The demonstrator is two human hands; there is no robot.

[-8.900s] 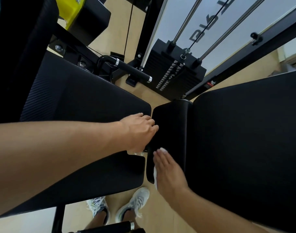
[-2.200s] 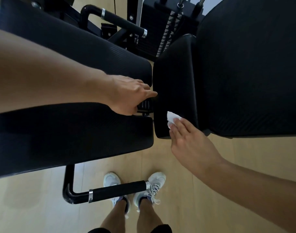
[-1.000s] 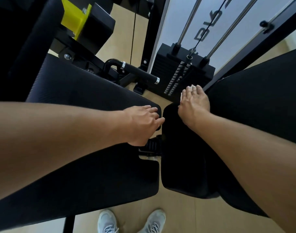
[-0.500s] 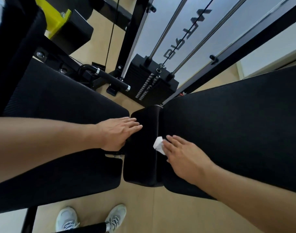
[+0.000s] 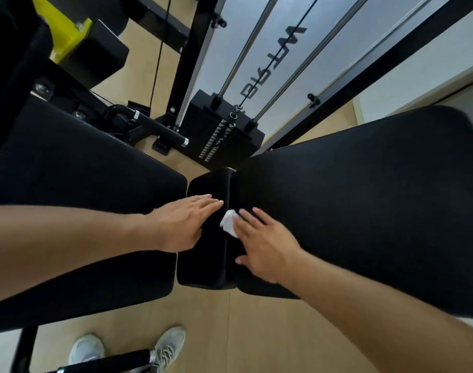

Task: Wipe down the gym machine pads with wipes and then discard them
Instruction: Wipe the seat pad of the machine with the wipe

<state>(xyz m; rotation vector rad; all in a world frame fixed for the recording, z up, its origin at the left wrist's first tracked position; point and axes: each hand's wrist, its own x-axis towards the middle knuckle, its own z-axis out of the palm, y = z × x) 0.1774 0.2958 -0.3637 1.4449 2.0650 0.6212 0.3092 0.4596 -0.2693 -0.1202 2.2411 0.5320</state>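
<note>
A crumpled white wipe (image 5: 229, 222) lies under the fingers of my right hand (image 5: 263, 242), pressed flat where the narrow black pad (image 5: 203, 265) meets the large black pad (image 5: 364, 197) on the right. My left hand (image 5: 185, 224) rests with fingers spread and empty on the narrow pad's left edge, beside the long black pad (image 5: 82, 170) on the left. Both forearms reach in from the lower corners.
Behind the pads stands the black weight stack (image 5: 224, 133) with chrome guide rods and a cable. A black handle bar (image 5: 154, 127) sticks out at the left, and a yellow bracket (image 5: 65, 41) sits at top left. My white shoes (image 5: 168, 348) stand on the wooden floor below.
My right hand has slid the wipe from the pad's far end back to the seam between the two pads. My left hand has flattened onto the narrow pad.
</note>
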